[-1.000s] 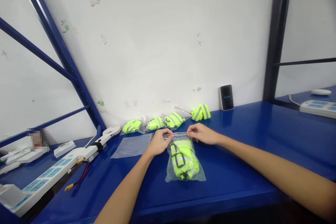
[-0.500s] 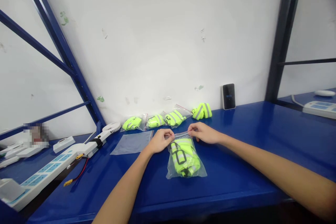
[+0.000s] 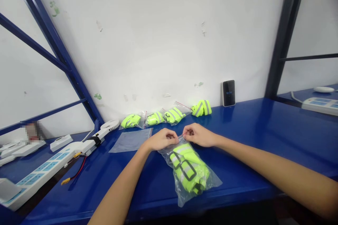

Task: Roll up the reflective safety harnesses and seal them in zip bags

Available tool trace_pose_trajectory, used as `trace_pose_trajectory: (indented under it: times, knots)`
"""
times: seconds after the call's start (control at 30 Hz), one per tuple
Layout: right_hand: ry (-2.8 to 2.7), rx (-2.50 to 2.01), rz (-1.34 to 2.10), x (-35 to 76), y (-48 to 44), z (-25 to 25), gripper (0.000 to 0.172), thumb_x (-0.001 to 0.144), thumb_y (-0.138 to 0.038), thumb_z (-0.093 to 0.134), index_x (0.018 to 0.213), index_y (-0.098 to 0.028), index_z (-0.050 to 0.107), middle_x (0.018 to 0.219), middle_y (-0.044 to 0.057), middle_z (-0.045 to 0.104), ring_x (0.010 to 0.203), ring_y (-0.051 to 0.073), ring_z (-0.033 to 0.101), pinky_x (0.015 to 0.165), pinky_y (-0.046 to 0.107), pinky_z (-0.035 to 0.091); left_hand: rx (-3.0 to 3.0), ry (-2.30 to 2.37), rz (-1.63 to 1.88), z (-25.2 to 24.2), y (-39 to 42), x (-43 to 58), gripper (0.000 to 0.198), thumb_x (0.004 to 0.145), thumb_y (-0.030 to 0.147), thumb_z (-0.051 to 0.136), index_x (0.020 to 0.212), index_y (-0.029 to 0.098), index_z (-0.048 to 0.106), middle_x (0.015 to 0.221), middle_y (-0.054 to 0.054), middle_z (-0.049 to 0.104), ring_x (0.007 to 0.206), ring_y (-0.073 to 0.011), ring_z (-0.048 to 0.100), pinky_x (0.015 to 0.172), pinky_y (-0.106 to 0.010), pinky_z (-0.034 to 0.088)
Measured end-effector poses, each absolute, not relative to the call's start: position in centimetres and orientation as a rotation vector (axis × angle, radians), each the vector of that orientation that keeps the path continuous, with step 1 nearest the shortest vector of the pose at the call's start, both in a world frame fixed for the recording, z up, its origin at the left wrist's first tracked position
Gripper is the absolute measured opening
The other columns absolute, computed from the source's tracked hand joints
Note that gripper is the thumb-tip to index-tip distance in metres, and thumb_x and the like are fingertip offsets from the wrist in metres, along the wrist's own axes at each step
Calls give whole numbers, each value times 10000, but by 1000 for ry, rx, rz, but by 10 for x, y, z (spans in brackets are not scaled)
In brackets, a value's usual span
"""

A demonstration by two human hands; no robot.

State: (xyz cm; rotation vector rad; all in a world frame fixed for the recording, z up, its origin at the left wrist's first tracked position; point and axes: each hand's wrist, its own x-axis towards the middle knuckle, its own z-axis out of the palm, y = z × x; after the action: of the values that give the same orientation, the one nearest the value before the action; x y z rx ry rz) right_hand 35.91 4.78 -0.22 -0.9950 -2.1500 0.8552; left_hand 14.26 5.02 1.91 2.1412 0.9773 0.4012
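Note:
My left hand (image 3: 161, 139) and my right hand (image 3: 198, 135) pinch the top edge of a clear zip bag (image 3: 208, 182), close together at its mouth. Inside the bag is a folded neon-yellow reflective vest (image 3: 188, 170) with grey stripes and black straps. The bag lies on the blue table (image 3: 245, 147), tilted with its lower end toward the right. Just left of my left hand lies a flat clear plastic bag (image 3: 129, 141). Behind my hands are several bagged yellow vests (image 3: 155, 119) and one unbagged vest (image 3: 202, 108).
A long white power strip (image 3: 44, 165) with a red wire and yellow connector (image 3: 76, 175) and a small white fan (image 3: 109, 125) lie at left. A black device (image 3: 228, 93) stands against the white wall. Blue steel shelf uprights rise on both sides.
The bag's lower end has swung toward me and to the right, so the bag now lies tilted. My hands have come closer together at its mouth. The view has shifted slightly.

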Motion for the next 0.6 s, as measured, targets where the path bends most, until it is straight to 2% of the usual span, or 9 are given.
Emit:
trace_pose_trajectory:
  times: [0.13,0.27,0.47,0.6]
  knots:
    - [-2104,-1009,815,353,50,-8,101,765,-218,564,761,-145,634,648,-3,591,589,115,501,559,222,381,2203,965,469,18,51,146,250,821,383,566,771,148,637,644,29,527,606,-99,431,578,-209,335]
    - [-2171,-951,858,355,50,-8,161,816,-283,560,854,-155,650,670,-7,592,604,121,509,572,227,386,2248,939,493,16,49,148,233,842,355,539,751,150,602,621,40,480,591,-91,400,553,-202,305]
    - [-2252,-845,609,355,47,-5,123,836,-249,552,840,-151,625,832,34,613,729,147,541,684,256,412,2288,928,568,10,49,149,221,844,339,541,793,139,620,657,23,543,616,-99,466,585,-202,356]
    - [-2226,-890,645,354,47,-7,129,850,-238,528,858,-152,625,827,35,626,721,147,547,667,250,413,2317,919,619,10,49,150,223,844,332,542,798,131,628,674,4,574,626,-106,490,605,-208,385]
